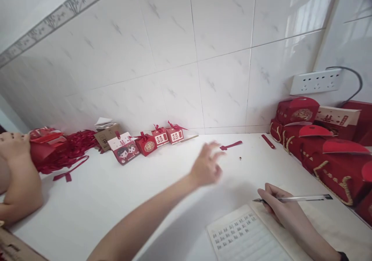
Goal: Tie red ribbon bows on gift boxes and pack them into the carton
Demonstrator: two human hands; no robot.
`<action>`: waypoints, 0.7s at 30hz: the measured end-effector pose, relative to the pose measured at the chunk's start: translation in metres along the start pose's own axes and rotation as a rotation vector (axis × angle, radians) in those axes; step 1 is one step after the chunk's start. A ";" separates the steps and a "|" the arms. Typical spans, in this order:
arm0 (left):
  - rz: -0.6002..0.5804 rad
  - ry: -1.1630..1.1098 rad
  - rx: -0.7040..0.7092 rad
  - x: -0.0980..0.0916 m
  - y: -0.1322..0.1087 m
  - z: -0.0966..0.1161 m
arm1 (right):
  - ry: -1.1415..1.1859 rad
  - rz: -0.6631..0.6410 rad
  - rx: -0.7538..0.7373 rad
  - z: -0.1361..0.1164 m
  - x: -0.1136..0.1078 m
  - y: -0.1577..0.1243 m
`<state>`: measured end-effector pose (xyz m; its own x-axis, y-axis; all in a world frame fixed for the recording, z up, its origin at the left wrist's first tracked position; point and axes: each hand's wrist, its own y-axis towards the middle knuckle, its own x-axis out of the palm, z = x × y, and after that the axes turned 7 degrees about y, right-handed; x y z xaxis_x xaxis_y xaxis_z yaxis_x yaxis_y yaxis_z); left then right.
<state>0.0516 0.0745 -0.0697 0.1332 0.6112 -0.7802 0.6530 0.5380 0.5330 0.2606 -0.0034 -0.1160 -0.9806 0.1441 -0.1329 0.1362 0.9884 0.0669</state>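
My left hand reaches out over the white tabletop, a little blurred, with its fingers apart and nothing in them. It hovers just short of a red ribbon tab lying on the table. My right hand rests at the lower right, closed on a clear pen held sideways with its tip pointing left. Under that hand lies an open lined notebook with a few rows of handwriting at the top.
Several small red gift boxes line the tiled wall, beside a brown carton and a heap of red ribbons. Larger red rope-handled boxes fill the right side. Another person's arm and a red box are at the far left. A socket strip hangs on the wall.
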 end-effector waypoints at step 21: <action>-0.101 0.101 -1.322 0.004 -0.101 -0.223 | -0.004 -0.035 0.057 0.001 0.011 0.005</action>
<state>-0.1798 0.1519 -0.0539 0.0346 0.5444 -0.8381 -0.5620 0.7040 0.4342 0.2511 0.0031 -0.1177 -0.9843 0.1097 -0.1386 0.1099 0.9939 0.0062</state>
